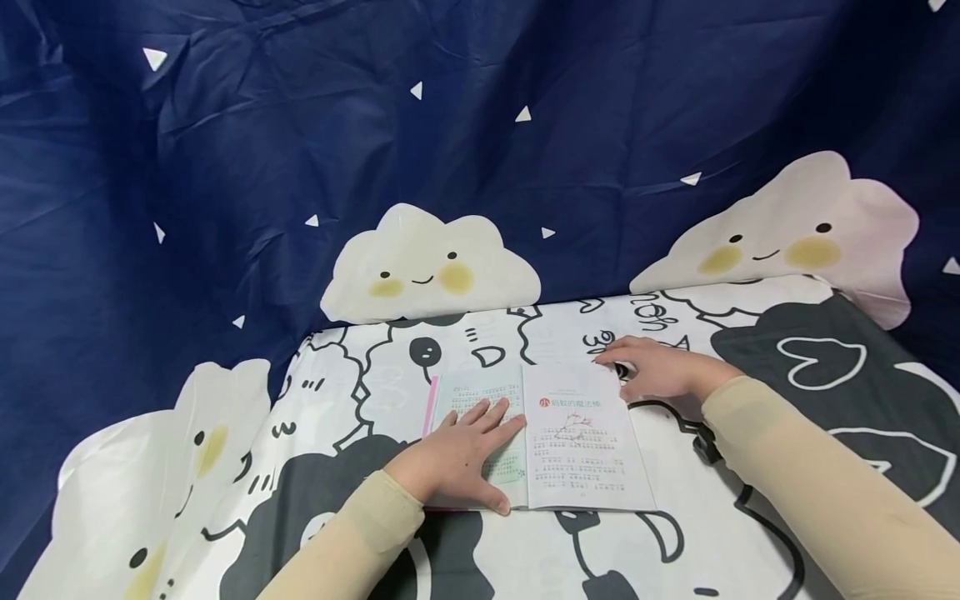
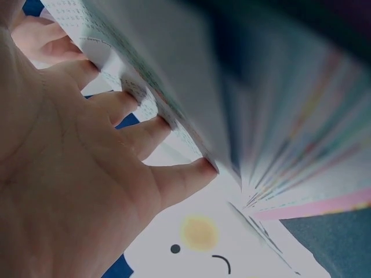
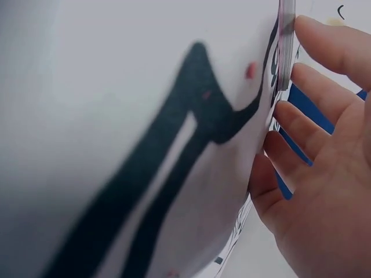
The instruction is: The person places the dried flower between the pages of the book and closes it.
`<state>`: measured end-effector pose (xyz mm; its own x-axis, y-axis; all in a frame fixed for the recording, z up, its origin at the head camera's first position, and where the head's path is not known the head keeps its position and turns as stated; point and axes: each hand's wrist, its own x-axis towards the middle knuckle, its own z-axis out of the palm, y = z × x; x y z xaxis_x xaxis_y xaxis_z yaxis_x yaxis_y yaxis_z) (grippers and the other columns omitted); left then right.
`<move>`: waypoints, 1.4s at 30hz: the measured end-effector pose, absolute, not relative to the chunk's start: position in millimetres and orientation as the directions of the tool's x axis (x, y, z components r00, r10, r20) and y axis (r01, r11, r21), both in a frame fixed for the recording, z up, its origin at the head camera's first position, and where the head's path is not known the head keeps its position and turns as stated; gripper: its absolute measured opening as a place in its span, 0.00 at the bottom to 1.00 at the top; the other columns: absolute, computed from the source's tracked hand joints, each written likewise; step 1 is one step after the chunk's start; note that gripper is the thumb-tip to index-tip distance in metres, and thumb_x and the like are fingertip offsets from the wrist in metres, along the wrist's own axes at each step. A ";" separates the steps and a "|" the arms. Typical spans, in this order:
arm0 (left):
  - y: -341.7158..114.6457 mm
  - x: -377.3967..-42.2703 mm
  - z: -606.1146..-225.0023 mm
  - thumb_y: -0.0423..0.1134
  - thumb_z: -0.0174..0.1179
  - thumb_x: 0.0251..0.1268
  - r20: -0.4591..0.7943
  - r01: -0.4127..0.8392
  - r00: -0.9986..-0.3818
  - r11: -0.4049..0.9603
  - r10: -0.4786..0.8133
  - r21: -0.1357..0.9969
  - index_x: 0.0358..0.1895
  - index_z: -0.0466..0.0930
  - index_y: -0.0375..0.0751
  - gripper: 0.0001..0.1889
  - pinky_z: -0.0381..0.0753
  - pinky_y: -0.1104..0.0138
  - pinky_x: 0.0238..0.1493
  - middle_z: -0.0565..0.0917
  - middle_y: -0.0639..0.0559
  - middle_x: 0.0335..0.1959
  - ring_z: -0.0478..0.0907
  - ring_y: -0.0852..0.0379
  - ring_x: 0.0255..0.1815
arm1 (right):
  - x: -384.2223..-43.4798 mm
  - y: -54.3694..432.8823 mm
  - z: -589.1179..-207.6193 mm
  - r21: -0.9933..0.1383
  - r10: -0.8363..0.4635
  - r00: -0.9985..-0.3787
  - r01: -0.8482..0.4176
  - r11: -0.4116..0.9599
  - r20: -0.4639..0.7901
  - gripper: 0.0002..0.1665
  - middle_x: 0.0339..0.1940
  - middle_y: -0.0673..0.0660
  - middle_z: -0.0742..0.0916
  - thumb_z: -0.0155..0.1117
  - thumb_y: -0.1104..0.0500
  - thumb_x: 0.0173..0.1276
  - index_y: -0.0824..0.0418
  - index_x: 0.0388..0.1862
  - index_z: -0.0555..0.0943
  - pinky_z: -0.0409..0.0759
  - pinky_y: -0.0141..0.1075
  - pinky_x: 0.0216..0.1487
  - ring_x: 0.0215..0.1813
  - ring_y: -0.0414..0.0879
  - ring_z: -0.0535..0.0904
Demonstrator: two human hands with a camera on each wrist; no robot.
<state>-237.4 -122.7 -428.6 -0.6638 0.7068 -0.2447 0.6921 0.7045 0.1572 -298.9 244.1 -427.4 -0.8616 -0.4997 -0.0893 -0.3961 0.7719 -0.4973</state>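
Observation:
An open book (image 1: 588, 467) with printed Chinese text lies flat on the patterned cloth. Its right page bears a red-and-green title and a small pink drawing. On the left page, my left hand (image 1: 468, 454) rests with fingers spread, the thumb near the lower edge. The left wrist view shows the fingertips of this hand (image 2: 87, 150) against the paper, beside fanned pages with a pink edge. At the book's upper right corner is my right hand (image 1: 656, 367), its index finger and thumb by the page edge. In the right wrist view, the fingers of that hand (image 3: 324, 133) look loosely extended beside the book's edge.
Black-and-white cartoon cloth (image 1: 525, 550) covers the surface under the book. Behind it hangs a dark blue curtain (image 1: 300, 125) with small white triangles. Smiling cloud shapes (image 1: 431, 267) stand along the back edge, with another cloud (image 1: 795, 233) at the right.

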 end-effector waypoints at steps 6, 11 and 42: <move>-123.3 -236.5 -428.2 0.75 0.69 0.45 -0.250 0.691 -0.663 0.705 0.706 0.158 0.83 0.47 0.63 0.62 0.53 0.36 0.72 0.45 0.52 0.84 0.41 0.46 0.83 | -300.4 244.4 -433.1 -0.501 -0.500 -0.864 -0.407 0.764 -0.062 0.38 0.70 0.67 0.73 0.72 0.55 0.60 0.61 0.70 0.77 0.62 0.67 0.65 0.71 0.70 0.63; -123.3 -236.9 -427.9 0.75 0.69 0.44 -0.245 0.691 -0.666 0.707 0.704 0.154 0.83 0.47 0.63 0.62 0.53 0.36 0.72 0.46 0.52 0.84 0.41 0.46 0.83 | -303.3 241.5 -434.3 -0.497 -0.456 -0.882 -0.345 0.796 -0.117 0.38 0.72 0.66 0.71 0.72 0.49 0.64 0.59 0.71 0.76 0.61 0.67 0.67 0.73 0.69 0.61; -124.1 -238.8 -429.6 0.75 0.69 0.44 -0.235 0.696 -0.662 0.700 0.712 0.158 0.83 0.47 0.63 0.62 0.53 0.36 0.72 0.46 0.52 0.84 0.41 0.46 0.83 | -315.0 228.6 -431.3 -0.520 -0.300 -0.951 -0.292 0.803 0.072 0.13 0.30 0.51 0.77 0.64 0.58 0.73 0.53 0.26 0.76 0.69 0.42 0.36 0.31 0.46 0.72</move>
